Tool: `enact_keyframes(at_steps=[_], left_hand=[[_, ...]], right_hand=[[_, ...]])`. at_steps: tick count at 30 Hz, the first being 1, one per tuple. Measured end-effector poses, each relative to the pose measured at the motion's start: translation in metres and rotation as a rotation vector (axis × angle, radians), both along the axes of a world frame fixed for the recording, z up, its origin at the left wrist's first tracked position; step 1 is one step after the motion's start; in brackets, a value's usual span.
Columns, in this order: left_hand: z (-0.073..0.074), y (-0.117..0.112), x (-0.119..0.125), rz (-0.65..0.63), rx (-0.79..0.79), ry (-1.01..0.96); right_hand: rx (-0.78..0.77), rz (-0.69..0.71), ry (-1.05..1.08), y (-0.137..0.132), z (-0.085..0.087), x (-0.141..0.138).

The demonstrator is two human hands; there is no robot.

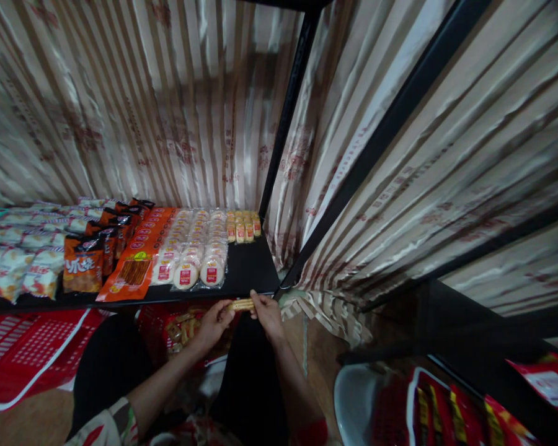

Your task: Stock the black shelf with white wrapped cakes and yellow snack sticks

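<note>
A small yellowish wrapped snack packet is stretched between my two hands, just in front of the black shelf's edge. My left hand pinches its left end, and my right hand has hold of the right end. Similar small yellow packets stand in short rows at the shelf's back right corner. Beside them lie rows of round white crackers in clear wrap. Below my left hand, more loose yellowish packets sit in a red basket between my knees.
Orange snack bags, brown-orange bags and white bags fill the shelf's left side. A black post rises at its right end before striped curtains. A pale stool and red packages stand at lower right.
</note>
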State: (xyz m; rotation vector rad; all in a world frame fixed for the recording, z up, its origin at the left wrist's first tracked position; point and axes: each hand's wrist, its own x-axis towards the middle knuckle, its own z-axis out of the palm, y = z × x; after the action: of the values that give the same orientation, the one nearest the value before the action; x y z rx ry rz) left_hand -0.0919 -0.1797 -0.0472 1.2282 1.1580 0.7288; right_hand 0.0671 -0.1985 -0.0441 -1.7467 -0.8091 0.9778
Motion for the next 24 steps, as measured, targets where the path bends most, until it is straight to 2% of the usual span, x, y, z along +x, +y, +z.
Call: enact_keyframes(at_steps=[9, 15, 24], left_hand=[[0.003, 0.000, 0.012, -0.074, 0.054, -0.015], [0.005, 0.001, 0.020, -0.070, 0.033, -0.018], [0.002, 0.002, 0.032, -0.004, -0.161, -0.072]], right_hand=[[-0.087, -0.002, -0.038, 0.007, 0.009, 0.009], [-0.110, 0.003, -0.040, 0.014, 0.006, 0.016], [-0.030, -0.015, 0.027, 0.022, 0.006, 0.021]])
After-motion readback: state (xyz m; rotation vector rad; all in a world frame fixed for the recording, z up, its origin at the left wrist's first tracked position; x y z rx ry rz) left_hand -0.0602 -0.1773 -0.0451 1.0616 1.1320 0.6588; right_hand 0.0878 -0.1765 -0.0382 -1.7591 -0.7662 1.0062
